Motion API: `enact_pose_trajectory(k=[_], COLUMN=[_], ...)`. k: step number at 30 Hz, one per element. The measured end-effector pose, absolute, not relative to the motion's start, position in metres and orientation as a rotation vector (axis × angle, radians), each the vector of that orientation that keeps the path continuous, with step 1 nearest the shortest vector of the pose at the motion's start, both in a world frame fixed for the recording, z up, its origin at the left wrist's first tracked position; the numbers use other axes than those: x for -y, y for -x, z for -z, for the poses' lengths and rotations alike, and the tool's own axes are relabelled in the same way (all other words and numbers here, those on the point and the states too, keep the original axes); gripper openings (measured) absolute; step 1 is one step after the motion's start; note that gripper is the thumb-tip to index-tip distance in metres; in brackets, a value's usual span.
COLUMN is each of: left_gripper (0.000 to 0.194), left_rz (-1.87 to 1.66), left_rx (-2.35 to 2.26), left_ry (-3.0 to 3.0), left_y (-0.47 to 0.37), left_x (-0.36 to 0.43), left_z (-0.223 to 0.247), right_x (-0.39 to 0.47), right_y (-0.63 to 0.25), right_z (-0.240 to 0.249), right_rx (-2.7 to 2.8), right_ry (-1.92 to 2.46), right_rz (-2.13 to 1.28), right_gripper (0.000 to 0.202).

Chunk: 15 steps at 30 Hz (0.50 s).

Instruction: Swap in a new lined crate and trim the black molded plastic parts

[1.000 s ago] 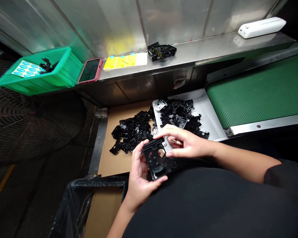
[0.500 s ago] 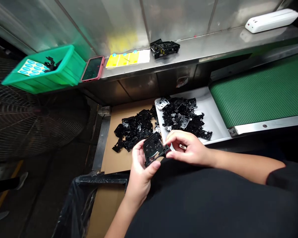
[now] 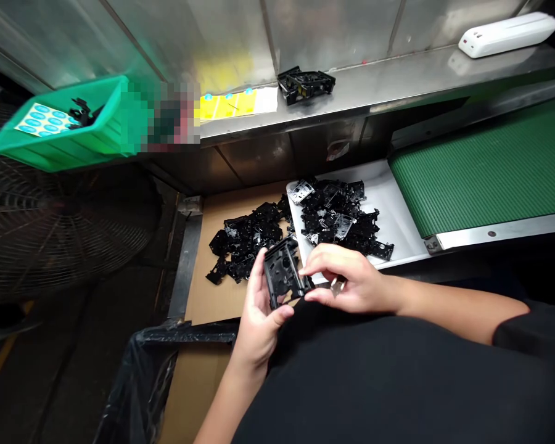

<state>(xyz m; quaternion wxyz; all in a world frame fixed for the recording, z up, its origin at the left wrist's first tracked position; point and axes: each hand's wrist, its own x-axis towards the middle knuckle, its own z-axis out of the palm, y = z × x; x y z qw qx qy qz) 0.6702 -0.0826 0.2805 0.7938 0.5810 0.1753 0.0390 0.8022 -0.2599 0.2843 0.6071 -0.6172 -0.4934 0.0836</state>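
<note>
Black plastic frame part point(image 3: 284, 274): flat, roughly rectangular, moulded, with round holes and cut-outs in its face. No brand, label or legible writing on it. I hold it in front of my body, just below the heaps of like parts point(image 3: 300, 228), tilted up on edge, long axis running from lower left to upper right. My left hand point(image 3: 259, 314) clamps its left edge, thumb curled under. My right hand point(image 3: 346, 280) pinches its lower right corner with closed fingertips.
</note>
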Motion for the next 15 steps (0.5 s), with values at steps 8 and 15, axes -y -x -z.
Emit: enact_pose_trajectory(k=[8, 15], left_gripper=[0.084, 0.066], left_rz=[-0.414, -0.545], left_rx=[-0.309, -0.234], left_ry=[-1.76, -1.961], left_y=[-0.65, -0.645], left_x=[0.068, 0.053], left_z=[-0.286, -0.307], right_x=[0.258, 0.246], right_y=[-0.799, -0.793], right_z=[-0.285, -0.293], right_rx=[1.125, 1.057], right_ry=[1.412, 1.382], right_rz=[-0.323, -0.413], right_gripper=[0.029, 0.028])
